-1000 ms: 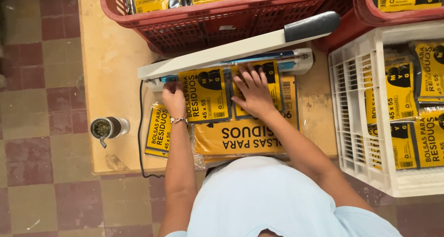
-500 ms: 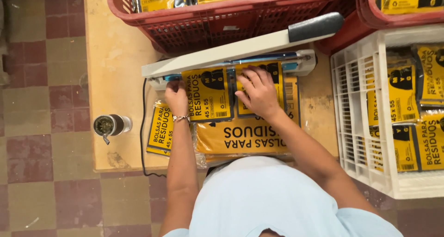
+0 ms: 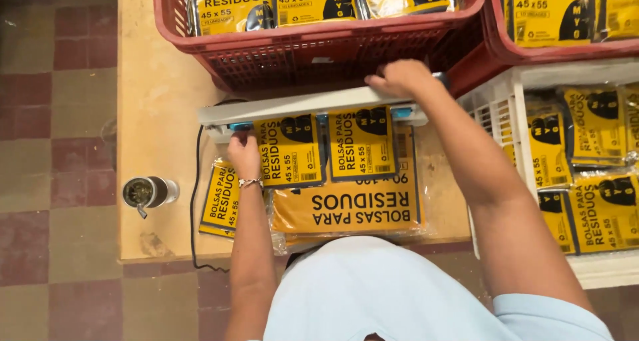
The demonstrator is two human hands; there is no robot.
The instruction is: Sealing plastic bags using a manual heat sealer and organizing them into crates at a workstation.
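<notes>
A white heat sealer (image 3: pixel 293 106) with a long arm lies across the wooden table (image 3: pixel 156 108). My right hand (image 3: pixel 401 78) grips the dark handle at the arm's right end and presses it down. Two small yellow bag packets (image 3: pixel 363 142) lie side by side with their tops under the arm. My left hand (image 3: pixel 244 153), with a bracelet on the wrist, rests on the left packet (image 3: pixel 289 151) by the sealer's left end. A large yellow packet (image 3: pixel 349 208) lies beneath them, and another small packet (image 3: pixel 221 198) sits at the left.
A red crate (image 3: pixel 319 48) with yellow packets stands behind the sealer, a second red crate (image 3: pixel 566 48) to its right. A white crate (image 3: pixel 586 161) of packets is at the right. A metal cup (image 3: pixel 148 192) stands near the table's left edge. A black cable (image 3: pixel 195 201) runs off the front.
My right hand left the packets and took the sealer's handle. The arm, raised before, has swung down onto the two packets. My left hand stayed at the left end.
</notes>
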